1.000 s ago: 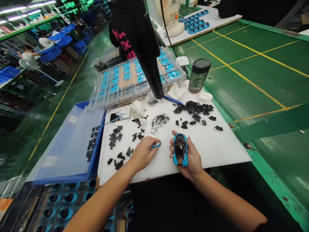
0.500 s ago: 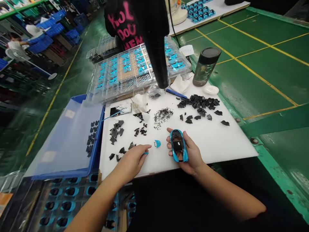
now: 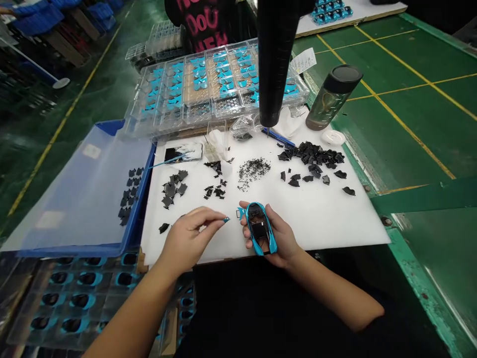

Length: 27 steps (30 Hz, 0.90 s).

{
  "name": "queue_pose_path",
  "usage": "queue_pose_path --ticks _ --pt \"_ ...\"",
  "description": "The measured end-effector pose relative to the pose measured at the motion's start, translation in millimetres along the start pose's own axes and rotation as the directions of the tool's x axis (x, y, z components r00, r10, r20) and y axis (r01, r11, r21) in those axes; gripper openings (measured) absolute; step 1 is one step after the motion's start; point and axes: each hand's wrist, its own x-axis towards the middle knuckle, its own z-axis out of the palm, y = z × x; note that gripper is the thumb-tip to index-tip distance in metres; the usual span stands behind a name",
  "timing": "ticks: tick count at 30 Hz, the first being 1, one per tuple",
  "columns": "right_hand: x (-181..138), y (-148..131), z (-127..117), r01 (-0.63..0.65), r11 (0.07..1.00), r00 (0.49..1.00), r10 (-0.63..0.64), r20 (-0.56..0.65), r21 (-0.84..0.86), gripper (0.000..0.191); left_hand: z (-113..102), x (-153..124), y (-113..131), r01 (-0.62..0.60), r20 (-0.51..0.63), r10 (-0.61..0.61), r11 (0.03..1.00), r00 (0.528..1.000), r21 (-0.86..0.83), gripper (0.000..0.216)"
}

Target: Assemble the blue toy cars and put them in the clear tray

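Note:
My right hand (image 3: 280, 234) is wrapped round a blue toy car body (image 3: 271, 233), its dark underside or interior turned up toward me. Just left of it, my left hand (image 3: 192, 233) pinches a small blue part (image 3: 226, 219) between thumb and forefinger, raised over the white foam sheet (image 3: 320, 219). A blue piece with a small black frame (image 3: 240, 213) lies on the foam, partly hidden behind the fingers of my right hand. Beyond both hands is a scatter of tiny black screws (image 3: 254, 169). Loose black plastic parts (image 3: 174, 188) lie beyond my left hand.
A dark electric screwdriver (image 3: 274, 74) hangs over the far side. Behind it stand clear trays of blue parts (image 3: 201, 82). A black heap of parts (image 3: 313, 153), a drink bottle (image 3: 333, 97) and a blue bin (image 3: 145, 199) surround the work area. A person (image 3: 203, 25) is opposite.
My left hand has lifted the small blue part off the foam toward the car. My right hand has shifted left with the car body, now covering some of the framed blue piece.

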Motion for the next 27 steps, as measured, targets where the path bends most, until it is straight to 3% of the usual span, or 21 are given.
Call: queue_pose_path --ticks 2,5,9,19,27 --pt "0.7 0.4 -0.5 -0.023 0.999 1.0 0.023 0.007 -0.034 0.046 -1.1 12.4 14.6 0.004 0.015 -0.002 0.991 1.0 -0.134 0.015" --pt "1.1 1.4 -0.8 -0.053 0.995 0.999 0.053 -0.009 -0.086 0.047 2.8 32.6 32.5 0.065 0.187 -0.011 0.955 0.982 -0.289 0.015" --pt "0.5 2.4 -1.7 -0.05 0.991 0.999 0.048 -0.016 -0.12 0.051 13.0 49.3 40.8 0.166 0.352 -0.059 0.945 0.934 -0.283 0.01" --pt "1.8 2.7 -4.2 -0.061 0.99 0.998 0.059 -0.017 -0.125 0.054 16.8 56.0 41.2 0.149 0.364 -0.072 0.971 0.929 -0.187 0.01" --pt "2.2 2.8 -4.3 -0.052 0.995 0.999 0.051 -0.013 -0.088 0.051 22.0 56.0 40.6 0.046 0.305 -0.014 0.994 0.952 -0.099 0.011"
